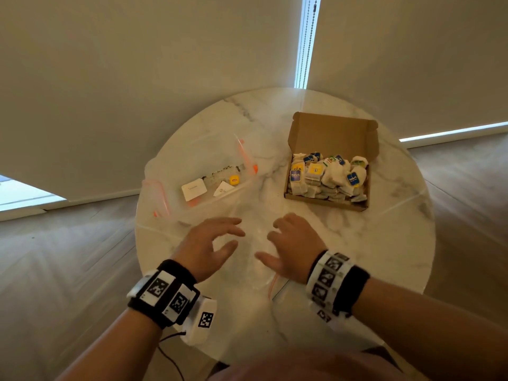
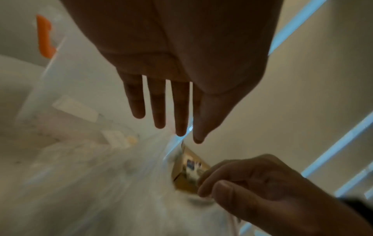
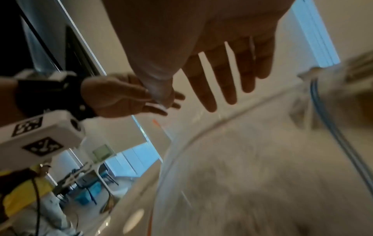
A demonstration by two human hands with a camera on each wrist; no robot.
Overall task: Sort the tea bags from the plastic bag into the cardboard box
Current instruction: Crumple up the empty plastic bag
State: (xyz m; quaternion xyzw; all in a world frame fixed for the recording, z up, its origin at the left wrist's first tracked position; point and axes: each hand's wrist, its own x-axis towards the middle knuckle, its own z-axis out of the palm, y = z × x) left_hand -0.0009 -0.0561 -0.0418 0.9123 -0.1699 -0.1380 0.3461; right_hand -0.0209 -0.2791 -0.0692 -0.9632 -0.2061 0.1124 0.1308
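A: We look down on a round white marble table (image 1: 343,243) with grey veining; pale roller blinds (image 1: 137,64) hang behind it, with a bead chain (image 1: 308,42) in the bright gap between two of them; wood flooring (image 1: 68,257) runs around the table.

B: At two o'clock on the tabletop we see the cardboard box (image 1: 331,133), lid flapped back, packed with tea bags (image 1: 327,177) bearing blue and yellow tags; at ten o'clock lies the clear plastic bag (image 1: 198,171) with its orange zip strip; inside it we make out a white card, a second paper slip and one yellow tag.

A: And the hands?

B: Our left hand (image 1: 206,248) hovers at six o'clock, fingers spread and gripping nothing; our right hand (image 1: 292,248) is just beside it, apart from it, fingers loosely extended and also holding nothing.

A: A second clear film seems to lie under the hands, with a thin orange line by the right wrist; it is too faint for us to say more.

B: Both wrist views are smeared; in the left one the box shows only as a brown blur behind the right hand; a pinkish shape cuts off the head view's bottom edge.
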